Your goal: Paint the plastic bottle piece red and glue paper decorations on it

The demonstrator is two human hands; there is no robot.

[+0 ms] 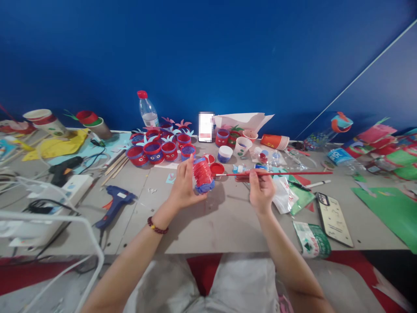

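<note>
My left hand is wrapped round a small cup painted red with a blue rim, held on its side above the grey table. My right hand pinches a long red-handled paintbrush that lies level, its tip pointing left toward the cup and a small red paint lid. A bead bracelet sits on my left wrist.
Several painted red-and-blue cups cluster behind, with a water bottle, a phone, white cups and stacked red cups. Two glue guns lie left. A phone case, green paper and a wrapper lie right.
</note>
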